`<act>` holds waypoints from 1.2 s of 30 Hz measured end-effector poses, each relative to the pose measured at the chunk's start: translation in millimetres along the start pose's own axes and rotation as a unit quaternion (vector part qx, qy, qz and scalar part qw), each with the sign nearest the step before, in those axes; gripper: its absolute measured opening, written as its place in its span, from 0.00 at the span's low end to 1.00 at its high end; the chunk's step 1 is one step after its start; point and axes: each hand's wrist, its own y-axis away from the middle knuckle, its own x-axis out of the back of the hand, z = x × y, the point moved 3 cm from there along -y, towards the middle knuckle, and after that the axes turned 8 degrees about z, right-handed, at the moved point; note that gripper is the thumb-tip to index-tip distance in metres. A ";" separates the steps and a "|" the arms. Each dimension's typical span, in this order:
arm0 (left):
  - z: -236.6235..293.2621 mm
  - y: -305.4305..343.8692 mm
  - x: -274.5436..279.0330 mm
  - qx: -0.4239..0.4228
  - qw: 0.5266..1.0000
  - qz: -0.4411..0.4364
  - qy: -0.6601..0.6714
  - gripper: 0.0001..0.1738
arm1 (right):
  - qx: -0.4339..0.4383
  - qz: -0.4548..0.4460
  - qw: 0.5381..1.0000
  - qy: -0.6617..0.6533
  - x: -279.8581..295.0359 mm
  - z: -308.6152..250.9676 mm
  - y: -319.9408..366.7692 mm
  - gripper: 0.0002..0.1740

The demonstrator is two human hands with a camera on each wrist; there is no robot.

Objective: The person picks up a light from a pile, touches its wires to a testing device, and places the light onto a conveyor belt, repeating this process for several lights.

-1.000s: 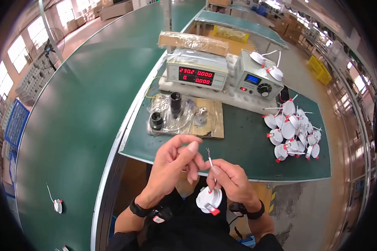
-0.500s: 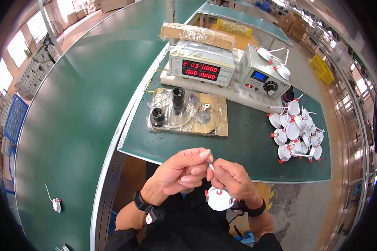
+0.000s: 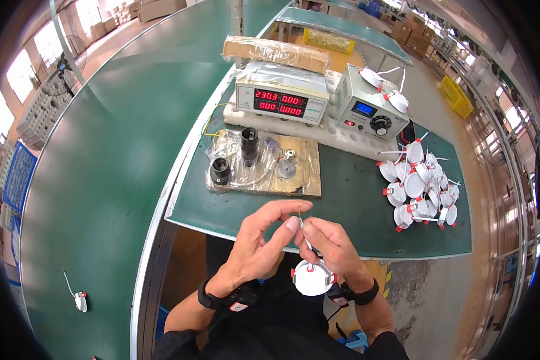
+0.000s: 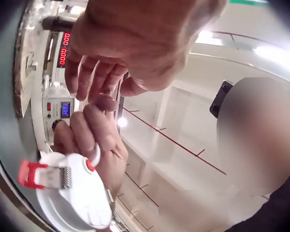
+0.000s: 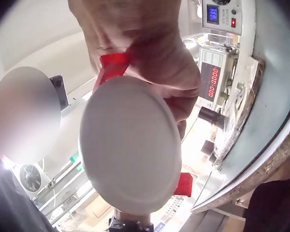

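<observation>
Head view, from the left: one loose lamp lies on the long green table, its cable reaching up and away, as before. To the right, two black sockets stand on the board, on the green bench. Your left hand has opened from the pinch it had on the wire ends a moment ago: thumb and index finger are now apart, and the copper tips show between them. Whether your thumb touches a wire, you cannot tell from here. Behind, the meter shows red digits, with 230.3 at upper left. The lamp you're working on hangs below your hands, a red clip at each side, much as it was a moment ago. Your right hand still pinches its white cable between thumb and fingers. Farther right, two lamps rest on the grey box with the blue display, and the pile of lamps beside it is unchanged.
</observation>
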 end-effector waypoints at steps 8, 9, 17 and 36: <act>-17.3 5.3 -5.7 0.099 0.990 0.023 0.101 0.30 | 0.034 0.040 0.997 0.053 2.6 1.8 -13.7 0.22; -18.9 7.4 -11.6 0.110 0.987 -0.009 0.121 0.31 | 0.040 0.054 0.997 0.049 3.3 -1.3 -16.2 0.22; -63.8 5.9 -26.2 0.317 0.878 -0.125 0.337 0.30 | -0.008 0.107 0.992 0.065 36.4 1.5 -66.1 0.22; -84.2 -41.3 -15.8 0.394 0.847 -0.093 0.343 0.20 | -0.032 0.146 0.972 0.179 63.6 36.5 -139.1 0.22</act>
